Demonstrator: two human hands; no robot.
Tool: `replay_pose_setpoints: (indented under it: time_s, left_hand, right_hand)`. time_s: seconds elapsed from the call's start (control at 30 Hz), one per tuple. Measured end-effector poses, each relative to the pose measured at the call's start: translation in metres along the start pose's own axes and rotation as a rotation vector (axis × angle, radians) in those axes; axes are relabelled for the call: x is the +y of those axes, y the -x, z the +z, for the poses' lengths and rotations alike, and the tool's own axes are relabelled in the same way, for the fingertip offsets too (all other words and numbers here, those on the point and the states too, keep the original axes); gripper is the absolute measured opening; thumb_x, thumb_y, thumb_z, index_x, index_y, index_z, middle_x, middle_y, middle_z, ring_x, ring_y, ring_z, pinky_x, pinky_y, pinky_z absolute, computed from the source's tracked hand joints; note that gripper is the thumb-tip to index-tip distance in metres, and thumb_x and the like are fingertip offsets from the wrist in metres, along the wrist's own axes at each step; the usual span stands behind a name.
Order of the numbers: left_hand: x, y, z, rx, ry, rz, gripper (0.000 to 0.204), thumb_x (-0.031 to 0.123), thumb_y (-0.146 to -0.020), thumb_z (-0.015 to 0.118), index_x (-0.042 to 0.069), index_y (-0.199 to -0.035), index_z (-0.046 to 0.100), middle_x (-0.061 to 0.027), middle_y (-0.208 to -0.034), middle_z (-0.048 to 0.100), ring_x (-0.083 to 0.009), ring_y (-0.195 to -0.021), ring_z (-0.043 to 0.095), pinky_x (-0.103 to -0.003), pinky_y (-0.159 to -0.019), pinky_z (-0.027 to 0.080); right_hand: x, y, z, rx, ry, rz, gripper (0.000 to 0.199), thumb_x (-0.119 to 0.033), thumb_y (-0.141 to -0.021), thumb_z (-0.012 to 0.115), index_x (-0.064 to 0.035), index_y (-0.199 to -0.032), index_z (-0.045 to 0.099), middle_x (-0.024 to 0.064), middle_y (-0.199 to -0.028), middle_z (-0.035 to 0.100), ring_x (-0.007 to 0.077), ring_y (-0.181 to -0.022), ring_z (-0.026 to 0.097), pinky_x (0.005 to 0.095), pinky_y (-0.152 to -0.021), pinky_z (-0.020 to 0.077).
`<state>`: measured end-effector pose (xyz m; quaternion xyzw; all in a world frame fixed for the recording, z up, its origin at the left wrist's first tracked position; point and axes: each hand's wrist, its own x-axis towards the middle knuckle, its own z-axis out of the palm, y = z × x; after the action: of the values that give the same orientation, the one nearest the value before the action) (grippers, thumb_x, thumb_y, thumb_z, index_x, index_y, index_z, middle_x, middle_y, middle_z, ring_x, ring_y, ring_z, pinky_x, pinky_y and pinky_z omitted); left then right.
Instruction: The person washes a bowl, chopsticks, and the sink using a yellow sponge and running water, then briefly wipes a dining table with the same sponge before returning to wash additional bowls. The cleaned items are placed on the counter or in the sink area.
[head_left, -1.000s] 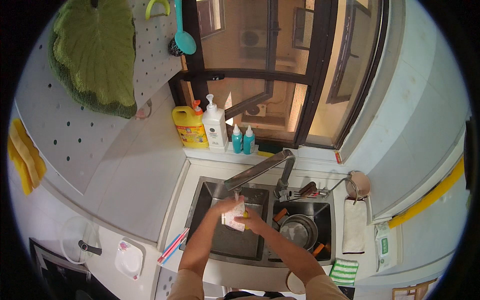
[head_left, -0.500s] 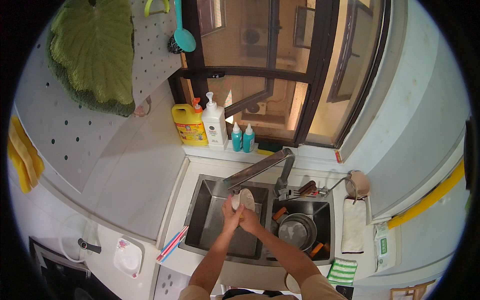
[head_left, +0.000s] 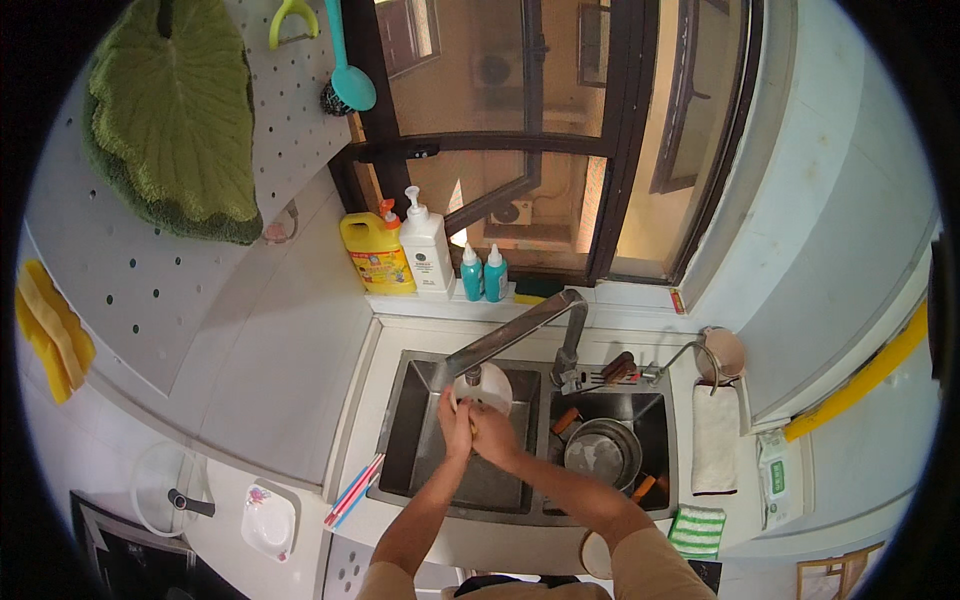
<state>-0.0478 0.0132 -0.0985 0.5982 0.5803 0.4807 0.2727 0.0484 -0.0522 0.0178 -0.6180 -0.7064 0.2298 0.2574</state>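
Both of my hands are over the left basin of the steel sink [head_left: 400, 440], under the spout of the long grey faucet [head_left: 510, 335]. My left hand [head_left: 455, 420] and my right hand [head_left: 492, 432] are pressed together on a small white dish [head_left: 488, 385], with a bit of yellow, probably a sponge, showing between them. The dish is tilted up toward the faucet's end. My forearms come in from the lower edge.
The right basin holds a metal pot [head_left: 602, 452] and utensils. On the sill behind stand a yellow bottle [head_left: 376, 252], a white pump bottle [head_left: 427, 246] and two small teal bottles [head_left: 481, 273]. Coloured chopsticks [head_left: 352, 488] lie at the sink's left edge; a green striped cloth [head_left: 697, 528] lies front right.
My hands have moved farther from me, up to the faucet's spout, carrying the white dish with them. The view has tilted slightly.
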Motion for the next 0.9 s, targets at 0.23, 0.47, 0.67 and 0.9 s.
replay_pose_setpoints:
  time_s: [0.23,0.47,0.67,0.9]
  left_hand:
    - [0.074,-0.032,-0.051,-0.753,0.587,-0.678,0.054,0.03,-0.081,0.048,0.011,-0.129,0.033,-0.0122,-0.118,0.047,-0.024,-0.105,0.051,-0.036,-0.074,0.051]
    - [0.045,-0.021,-0.041,-0.66,0.616,-0.635,0.052,0.034,-0.084,0.043,0.007,-0.127,0.034,-0.0141,-0.116,0.049,-0.024,-0.101,0.053,-0.036,-0.074,0.052]
    - [0.015,-0.004,-0.017,-0.248,0.238,-0.139,0.06,0.032,-0.082,0.053,0.006,-0.131,0.03,-0.0148,-0.121,0.045,-0.0251,-0.107,0.049,-0.038,-0.077,0.05]
    - [0.077,-0.034,-0.061,-0.846,0.527,-0.648,0.053,0.038,-0.086,0.043,0.01,-0.129,0.032,-0.0102,-0.119,0.047,-0.0244,-0.105,0.052,-0.039,-0.082,0.048]
  right_hand:
    - [0.081,0.004,-0.011,-0.091,0.257,-0.609,0.029,-0.002,-0.069,0.057,-0.0066,-0.098,0.056,0.0139,-0.113,0.053,0.0304,-0.103,0.051,0.0382,-0.083,0.0444]
    - [0.055,0.009,0.007,0.032,0.146,-0.414,0.033,-0.001,-0.069,0.057,-0.0078,-0.101,0.053,0.0147,-0.11,0.054,0.0341,-0.1,0.052,0.0404,-0.083,0.044]
    - [0.018,-0.002,0.005,-0.052,-0.026,-0.157,0.033,-0.006,-0.07,0.058,-0.0072,-0.102,0.054,0.0147,-0.109,0.054,0.0328,-0.096,0.054,0.0404,-0.078,0.0457]
    - [0.07,0.0,0.0,-0.079,0.296,-0.515,0.034,-0.004,-0.07,0.057,-0.0047,-0.103,0.051,0.0164,-0.11,0.053,0.0314,-0.097,0.054,0.0402,-0.078,0.0462]
